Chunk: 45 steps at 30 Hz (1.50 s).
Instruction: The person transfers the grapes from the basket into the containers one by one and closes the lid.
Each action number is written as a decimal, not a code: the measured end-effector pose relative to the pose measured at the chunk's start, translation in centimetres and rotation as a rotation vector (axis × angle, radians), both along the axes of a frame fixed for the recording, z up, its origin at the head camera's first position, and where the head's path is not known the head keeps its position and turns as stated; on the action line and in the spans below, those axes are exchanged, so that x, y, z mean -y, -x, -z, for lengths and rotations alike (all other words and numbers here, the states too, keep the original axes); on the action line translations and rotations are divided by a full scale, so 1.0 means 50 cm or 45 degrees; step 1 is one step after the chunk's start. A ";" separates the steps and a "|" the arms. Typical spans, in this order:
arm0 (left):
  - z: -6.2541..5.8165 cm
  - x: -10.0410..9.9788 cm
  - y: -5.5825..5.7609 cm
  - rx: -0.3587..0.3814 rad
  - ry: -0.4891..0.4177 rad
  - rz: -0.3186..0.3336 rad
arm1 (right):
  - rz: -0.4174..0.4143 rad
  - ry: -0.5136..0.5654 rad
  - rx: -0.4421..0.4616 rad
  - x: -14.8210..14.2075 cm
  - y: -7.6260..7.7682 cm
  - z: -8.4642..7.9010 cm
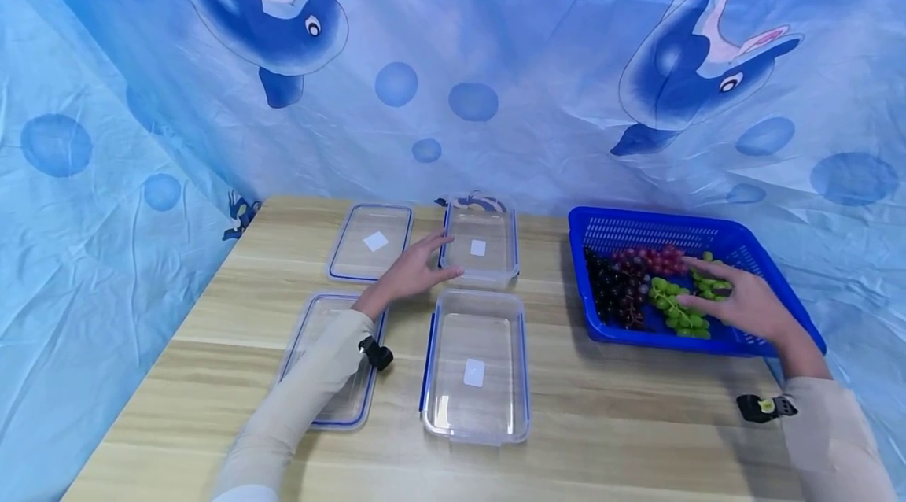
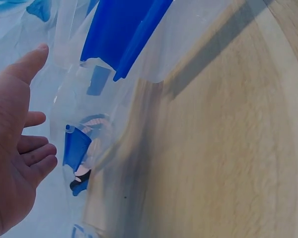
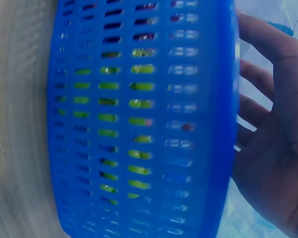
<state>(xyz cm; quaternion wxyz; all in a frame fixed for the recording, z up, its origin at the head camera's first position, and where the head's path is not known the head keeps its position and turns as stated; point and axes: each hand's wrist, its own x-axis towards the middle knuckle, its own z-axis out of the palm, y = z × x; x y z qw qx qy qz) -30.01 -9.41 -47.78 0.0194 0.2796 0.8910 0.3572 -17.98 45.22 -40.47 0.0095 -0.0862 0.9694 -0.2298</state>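
Over the basket (image 1: 750,246), head view alone shows grapes (image 1: 679,309); both hands' fingers (image 1: 697,266) spread, holding nothing.

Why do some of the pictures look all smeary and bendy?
In the head view the room is evenly lit and sharp, though the table edges bow. In the left wrist view the clear box is close and smeared beside the left hand. In the right wrist view the blue basket bulges and blurs, with the right hand behind it.

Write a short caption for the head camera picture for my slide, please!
Right hand hovers open over green grapes in a blue basket; left hand reaches the far clear container.
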 end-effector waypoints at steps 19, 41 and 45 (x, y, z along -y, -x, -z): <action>0.009 -0.001 0.017 0.073 -0.078 -0.022 | -0.042 -0.016 0.215 -0.023 0.044 0.044; 0.019 0.001 0.018 0.181 -0.172 -0.060 | -0.145 -0.066 0.167 -0.033 0.051 0.075; 0.020 0.001 0.017 0.166 -0.169 -0.057 | -0.168 -0.107 0.136 -0.031 0.053 0.077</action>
